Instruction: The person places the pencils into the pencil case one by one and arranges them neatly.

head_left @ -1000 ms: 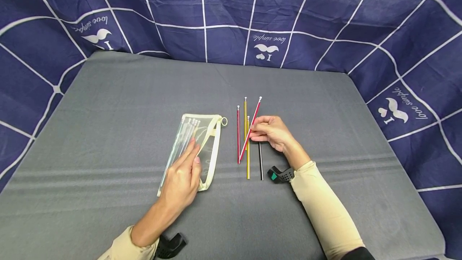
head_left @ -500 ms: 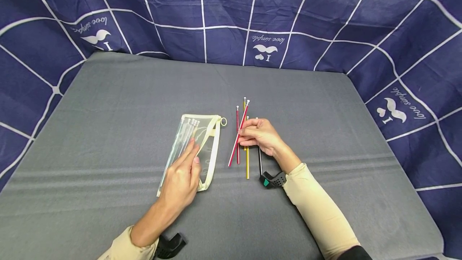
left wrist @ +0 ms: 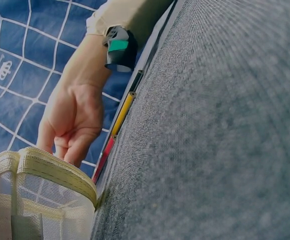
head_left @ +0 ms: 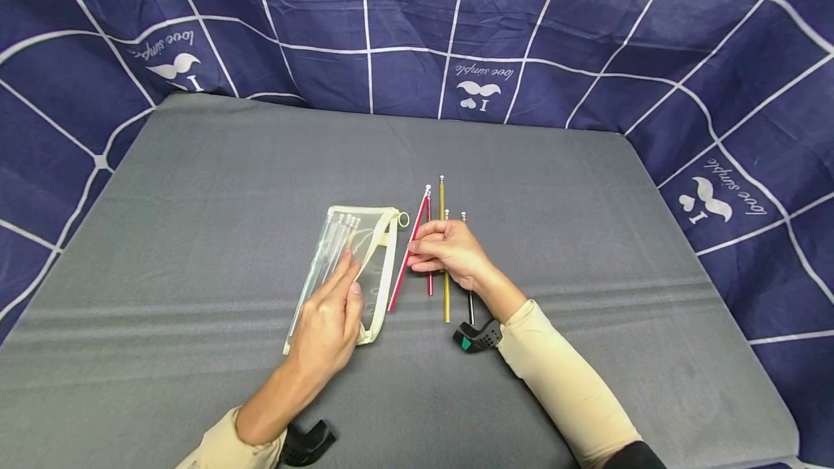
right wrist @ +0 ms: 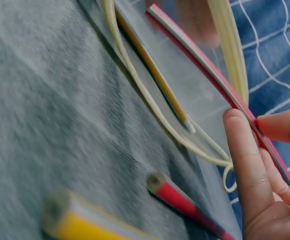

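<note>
Red pencil with a white stripe (right wrist: 210, 75) is pinched between the right hand's (head_left: 449, 252) thumb and fingers, slanting with its white-tipped end toward the worktop's (head_left: 554, 201) far edge and its lower end just beside the zip side of a clear mesh pouch (head_left: 387, 273); whether they touch I cannot tell. That pouch lies left of the worktop's middle, well in from the left edge, its mouth gaping toward the right edge. Left hand (head_left: 329, 324) rests on it, fingers fairly straight, several pencils (head_left: 342, 234) inside.

The step in hand looks like loading this pencil. What the move calls for, I judge, is lining it up with the pencils inside and clearing the cream zip band while the left hand steadies the mouth. 4 others lie loose nearer the right edge: 1 red pencil (head_left: 430, 284), 2 yellow pencils (head_left: 447, 302) and 1 black pencil (head_left: 471, 306).
</note>
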Demonstrator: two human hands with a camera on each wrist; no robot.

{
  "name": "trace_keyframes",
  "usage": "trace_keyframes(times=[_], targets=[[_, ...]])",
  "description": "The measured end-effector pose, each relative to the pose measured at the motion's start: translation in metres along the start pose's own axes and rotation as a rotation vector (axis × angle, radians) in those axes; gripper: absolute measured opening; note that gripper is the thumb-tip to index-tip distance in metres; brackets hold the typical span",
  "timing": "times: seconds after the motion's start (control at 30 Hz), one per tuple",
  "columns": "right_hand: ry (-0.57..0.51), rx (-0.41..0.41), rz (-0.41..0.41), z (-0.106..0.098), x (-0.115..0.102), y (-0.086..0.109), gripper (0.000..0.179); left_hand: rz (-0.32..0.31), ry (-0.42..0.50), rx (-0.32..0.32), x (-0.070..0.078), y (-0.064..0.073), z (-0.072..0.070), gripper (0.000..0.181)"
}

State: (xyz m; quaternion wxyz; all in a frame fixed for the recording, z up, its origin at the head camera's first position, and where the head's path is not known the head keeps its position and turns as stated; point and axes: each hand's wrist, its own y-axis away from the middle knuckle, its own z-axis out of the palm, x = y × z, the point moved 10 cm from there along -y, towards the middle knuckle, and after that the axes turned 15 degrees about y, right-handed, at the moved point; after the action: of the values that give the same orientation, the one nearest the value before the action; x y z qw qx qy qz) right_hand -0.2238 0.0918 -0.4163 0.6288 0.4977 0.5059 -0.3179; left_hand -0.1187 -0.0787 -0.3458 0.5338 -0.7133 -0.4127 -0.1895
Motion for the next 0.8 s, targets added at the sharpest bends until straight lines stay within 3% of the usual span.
trace_keyframes(times=[0.3, 0.8], targets=[[-0.013, -0.018, -0.007, 0.017, 0.004, -0.001, 0.018, -0.007, -0.004, -0.007, -0.001, 0.0, 0.001, 0.034], [-0.023, -0.063, 0.073, 0.042, 0.019, 0.004, 0.016, -0.02, -0.007, -0.011, -0.002, 0.0, 0.002, 0.034]])
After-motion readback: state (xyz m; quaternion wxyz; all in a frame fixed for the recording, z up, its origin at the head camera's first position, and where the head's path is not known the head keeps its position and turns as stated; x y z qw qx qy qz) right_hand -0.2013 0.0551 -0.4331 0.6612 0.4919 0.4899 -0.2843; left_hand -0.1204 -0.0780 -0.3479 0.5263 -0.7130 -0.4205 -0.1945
